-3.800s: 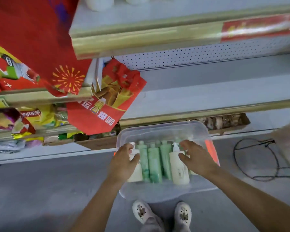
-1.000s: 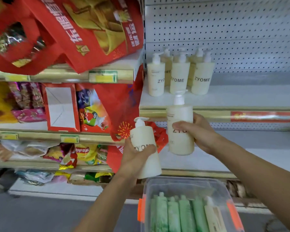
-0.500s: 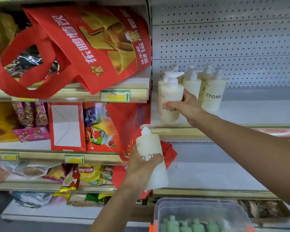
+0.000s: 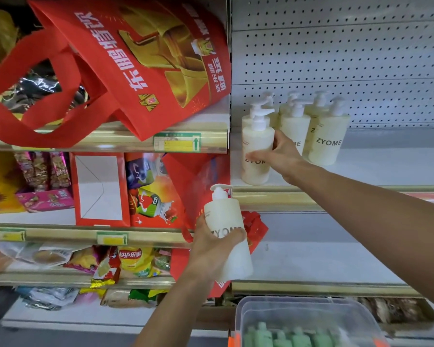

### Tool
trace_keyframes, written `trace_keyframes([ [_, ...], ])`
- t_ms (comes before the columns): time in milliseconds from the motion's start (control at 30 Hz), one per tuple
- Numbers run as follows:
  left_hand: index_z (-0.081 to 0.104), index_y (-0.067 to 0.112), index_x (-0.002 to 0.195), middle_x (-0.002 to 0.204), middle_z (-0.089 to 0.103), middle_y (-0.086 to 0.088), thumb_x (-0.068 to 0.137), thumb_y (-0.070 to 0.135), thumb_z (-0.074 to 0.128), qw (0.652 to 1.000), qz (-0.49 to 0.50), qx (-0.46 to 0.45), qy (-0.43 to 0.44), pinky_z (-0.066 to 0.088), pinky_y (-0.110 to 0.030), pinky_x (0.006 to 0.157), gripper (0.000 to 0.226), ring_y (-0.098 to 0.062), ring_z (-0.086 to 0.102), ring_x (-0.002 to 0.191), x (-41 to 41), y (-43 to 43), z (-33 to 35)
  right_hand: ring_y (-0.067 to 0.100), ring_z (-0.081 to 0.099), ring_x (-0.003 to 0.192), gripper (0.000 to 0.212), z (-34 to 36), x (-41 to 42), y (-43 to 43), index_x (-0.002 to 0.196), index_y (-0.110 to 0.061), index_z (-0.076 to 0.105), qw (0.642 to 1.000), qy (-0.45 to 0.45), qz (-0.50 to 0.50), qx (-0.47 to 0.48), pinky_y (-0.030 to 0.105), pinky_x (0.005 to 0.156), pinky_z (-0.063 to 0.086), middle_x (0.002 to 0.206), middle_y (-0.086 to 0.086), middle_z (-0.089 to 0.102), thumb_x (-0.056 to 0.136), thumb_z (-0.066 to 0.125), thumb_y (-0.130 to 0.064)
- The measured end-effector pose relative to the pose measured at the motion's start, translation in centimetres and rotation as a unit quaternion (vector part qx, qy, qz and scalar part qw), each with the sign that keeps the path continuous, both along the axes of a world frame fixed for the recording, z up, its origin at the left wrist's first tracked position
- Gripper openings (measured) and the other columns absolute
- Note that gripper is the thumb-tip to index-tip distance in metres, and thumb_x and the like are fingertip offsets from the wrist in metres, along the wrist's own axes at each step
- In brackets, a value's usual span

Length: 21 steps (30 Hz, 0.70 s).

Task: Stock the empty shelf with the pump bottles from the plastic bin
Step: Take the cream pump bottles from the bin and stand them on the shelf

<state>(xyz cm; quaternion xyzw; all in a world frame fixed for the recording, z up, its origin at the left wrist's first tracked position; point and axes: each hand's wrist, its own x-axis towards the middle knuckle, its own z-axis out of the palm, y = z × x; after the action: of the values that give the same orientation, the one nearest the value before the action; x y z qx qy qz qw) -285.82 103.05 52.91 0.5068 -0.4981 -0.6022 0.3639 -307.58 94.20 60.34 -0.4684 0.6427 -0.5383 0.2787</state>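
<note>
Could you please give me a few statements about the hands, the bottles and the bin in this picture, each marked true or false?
1. The left hand grips a cream pump bottle below the stocked shelf. True.
2. The right hand is empty. False: it holds a second cream bottle that stands at the shelf's front edge.
3. Green bottles sit in the plastic bin. True.
4. The bottles on the shelf carry red lettering. False: the rear bottle reads ZYOME in dark letters.
</note>
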Motion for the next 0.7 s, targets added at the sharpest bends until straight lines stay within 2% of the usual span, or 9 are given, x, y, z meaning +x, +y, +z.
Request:
trace_keyframes([
  [133,0.045,0.03,0.121,0.106,0.065,-0.005,0.07,0.022,0.082,1.0,0.004,-0.011,0.005,0.061,-0.042,0.069,0.063,-0.024,0.069,0.089,-0.2,0.4,0.1,0.017,0.059,0.106,0.077,-0.1,0.0,0.0,0.132,-0.017,0.047,0.999,0.024,0.01,0.018,0.027,0.08,0.048,0.119,-0.001,0.06,0.066,0.086,-0.019],
  [233,0.044,0.031,0.123,0.106,0.065,-0.005,0.061,0.029,0.082,1.0,0.003,-0.018,0.006,0.061,-0.045,0.07,0.073,-0.024,0.069,0.09,-0.8,1.1,0.4,0.022,0.052,0.119,0.081,-0.5,0.3,0.9,0.138,-0.014,0.039,0.997,0.043,-0.01,0.066,0.037,0.097,0.046,0.132,0.003,0.051,0.072,0.082,-0.032],
  [333,0.042,0.031,0.124,0.104,0.063,-0.001,0.073,0.02,0.082,0.999,0.0,-0.047,0.007,0.06,-0.036,0.065,0.065,-0.02,0.067,0.09,-1.6,1.9,0.9,0.022,0.043,0.127,0.073,-0.6,1.8,4.3,0.139,-0.014,0.036,0.995,0.053,-0.062,0.055,0.04,0.107,0.039,0.137,0.004,0.042,0.081,0.071,-0.043],
  [400,0.041,0.03,0.123,0.102,0.061,0.002,0.077,0.016,0.08,0.997,-0.016,-0.079,0.003,0.057,-0.03,0.063,0.062,-0.015,0.065,0.088,-2.3,2.4,1.2,0.017,0.051,0.116,0.063,-0.4,3.0,7.9,0.134,-0.017,0.04,0.996,0.033,-0.009,0.079,0.033,0.097,0.043,0.125,0.0,0.05,0.085,0.067,-0.045],
  [500,0.045,0.031,0.121,0.101,0.065,0.007,0.074,0.006,0.08,0.987,-0.041,-0.156,0.005,0.057,-0.023,0.067,0.063,-0.008,0.068,0.089,-4.1,2.7,1.6,0.01,0.064,0.095,0.053,-0.3,4.0,12.6,0.121,-0.024,0.051,0.973,-0.004,0.167,0.16,0.033,0.082,0.053,0.108,-0.003,0.065,0.079,0.073,-0.047],
  [600,0.048,0.04,0.123,0.111,0.066,0.003,0.069,0.013,0.08,0.975,-0.048,-0.217,-0.013,0.058,-0.04,0.08,0.068,-0.016,0.067,0.104,-6.1,2.9,1.5,0.004,0.066,0.094,0.054,-0.3,2.9,14.1,0.118,-0.03,0.051,0.973,0.026,0.17,0.155,0.031,0.081,0.058,0.107,-0.008,0.066,0.073,0.08,-0.041],
  [700,0.042,0.038,0.133,0.119,0.062,0.003,0.066,0.028,0.08,0.963,-0.055,-0.263,-0.028,0.057,-0.048,0.084,0.078,-0.019,0.062,0.112,-7.8,2.9,1.4,0.004,0.065,0.094,0.058,0.2,1.5,14.7,0.121,-0.03,0.046,0.978,0.041,0.144,0.142,0.031,0.082,0.057,0.107,-0.01,0.064,0.073,0.079,-0.038],
])
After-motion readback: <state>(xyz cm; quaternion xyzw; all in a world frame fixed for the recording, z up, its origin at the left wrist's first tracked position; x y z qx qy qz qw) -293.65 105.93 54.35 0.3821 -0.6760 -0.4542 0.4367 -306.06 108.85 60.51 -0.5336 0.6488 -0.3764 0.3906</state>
